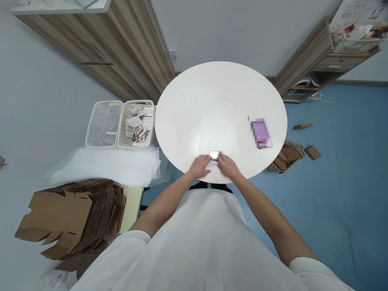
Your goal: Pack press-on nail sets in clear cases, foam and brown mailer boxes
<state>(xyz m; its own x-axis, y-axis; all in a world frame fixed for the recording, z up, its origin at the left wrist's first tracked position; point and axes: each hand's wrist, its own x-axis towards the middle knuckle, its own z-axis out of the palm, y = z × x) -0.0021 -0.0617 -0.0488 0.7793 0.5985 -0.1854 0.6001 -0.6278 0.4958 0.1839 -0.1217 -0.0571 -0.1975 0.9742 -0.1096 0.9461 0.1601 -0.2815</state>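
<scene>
Close to the near edge of the white round table lies a small clear packet [214, 155] with a bright white upper part and several small dark round pieces in a row below it. My left hand [199, 166] rests on the table, its fingertips on the packet's left edge and its thumb spread towards me. From the other side, my right hand [228, 166] has its fingers closed at the packet's right edge. The packet stays flat between both hands. What exactly the dark pieces are is too small to make out.
A blurred purple item [261, 133] lies on the table [218, 89] at right. Left stand a white basket of small packets [138, 125], another with clear bags [104, 125], plastic sheets [106, 165] and flattened cardboard boxes [69, 218]. An open carton [286, 155] sits on the floor.
</scene>
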